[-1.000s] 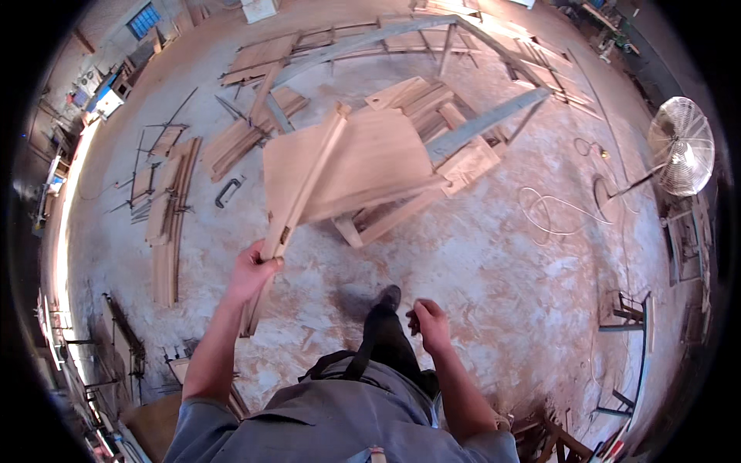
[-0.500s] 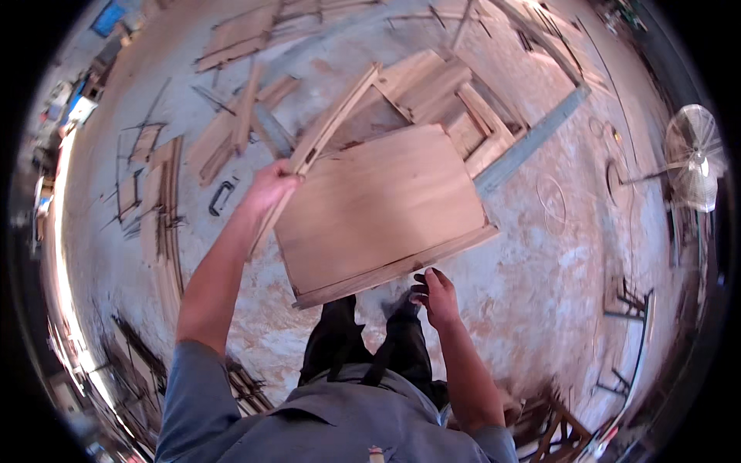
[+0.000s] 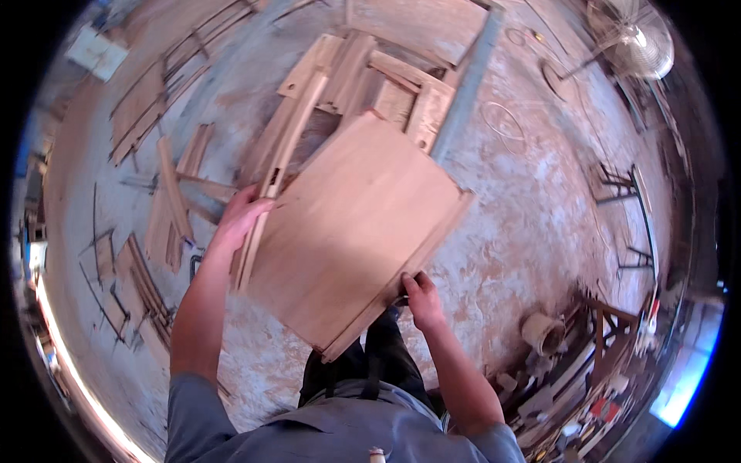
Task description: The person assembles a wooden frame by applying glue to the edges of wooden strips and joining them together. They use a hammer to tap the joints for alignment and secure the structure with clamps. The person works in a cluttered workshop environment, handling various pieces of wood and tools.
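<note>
A broad, light-brown wooden panel [image 3: 347, 231] hangs tilted in front of me, with a wooden strip [image 3: 436, 237] along its near right edge. Along the panel's left side runs a long, narrow wooden rail [image 3: 299, 135] with a dark slot in it. My left hand [image 3: 242, 220] is closed round this rail, thumb on top; its other fingers are partly hidden. At the panel's near right edge, my right hand [image 3: 424, 301] pinches the strip, with some fingertips out of sight. Beyond the panel lie several wooden boards and frame pieces [image 3: 428, 116], partly covered by it.
A blue-grey metal beam [image 3: 468, 85] borders the wood pile on the right. Loose boards [image 3: 166, 224] lie on the floor to the left. A standing fan [image 3: 648, 50] is at the far right. Nearer stand a pale bucket [image 3: 543, 333] and a heap of scrap wood.
The panel and rail have turned counterclockwise, the panel's right end swinging up and away. My right hand has come from just off the near edge to gripping it. The whole view has also rotated.
</note>
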Available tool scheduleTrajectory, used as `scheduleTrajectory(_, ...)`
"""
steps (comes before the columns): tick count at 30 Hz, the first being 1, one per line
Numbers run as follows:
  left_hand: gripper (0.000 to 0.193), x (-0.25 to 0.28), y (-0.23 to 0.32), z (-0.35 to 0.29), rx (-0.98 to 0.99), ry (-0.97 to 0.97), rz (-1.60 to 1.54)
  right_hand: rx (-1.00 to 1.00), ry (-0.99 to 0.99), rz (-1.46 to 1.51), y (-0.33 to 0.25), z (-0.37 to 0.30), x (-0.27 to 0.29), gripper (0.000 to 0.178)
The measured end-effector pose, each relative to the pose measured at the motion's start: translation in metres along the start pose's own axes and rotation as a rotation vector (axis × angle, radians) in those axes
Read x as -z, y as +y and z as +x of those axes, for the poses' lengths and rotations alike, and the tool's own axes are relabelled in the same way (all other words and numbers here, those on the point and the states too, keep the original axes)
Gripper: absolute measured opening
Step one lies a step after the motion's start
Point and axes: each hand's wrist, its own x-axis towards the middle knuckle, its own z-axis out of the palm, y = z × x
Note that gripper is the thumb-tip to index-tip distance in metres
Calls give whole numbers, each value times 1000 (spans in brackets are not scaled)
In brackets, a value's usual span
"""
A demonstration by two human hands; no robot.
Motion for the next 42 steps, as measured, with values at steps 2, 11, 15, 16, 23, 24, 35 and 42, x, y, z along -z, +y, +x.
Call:
scheduleTrajectory(2, 40, 3, 13, -16, -13, -23, -32, -61, -44, -36, -6, -4, 4, 39)
scheduleTrajectory(11, 43, 23, 110, -113, -171, 238, -109, -89, -126, 221, -36, -1, -21, 70)
scheduleTrajectory(15, 43, 10, 148, -160, -493, 279, 21, -184, -189, 343, -42, 6, -41, 74)
scheduleTrajectory(16, 44, 4, 153, -169, -460, 340, 55, -155, -212, 369, -42, 6, -49, 75)
scheduleTrajectory(23, 50, -42, 161, -217, -432, 436, 11, 207, -184, -177, -70, -37, -32, 58)
scheduleTrajectory(24, 51, -46, 159, -222, -498, 421, -22, 428, -117, -210, -86, -51, -22, 55)
scheduleTrajectory(35, 42, -57, 186, -269, -418, 219, -58, 1543, 185, -801, -223, -98, -8, 47)
scheduleTrajectory(42, 38, -35, 220, -253, -306, 8, 191, 1570, 227, -763, -212, -99, 1, 44)
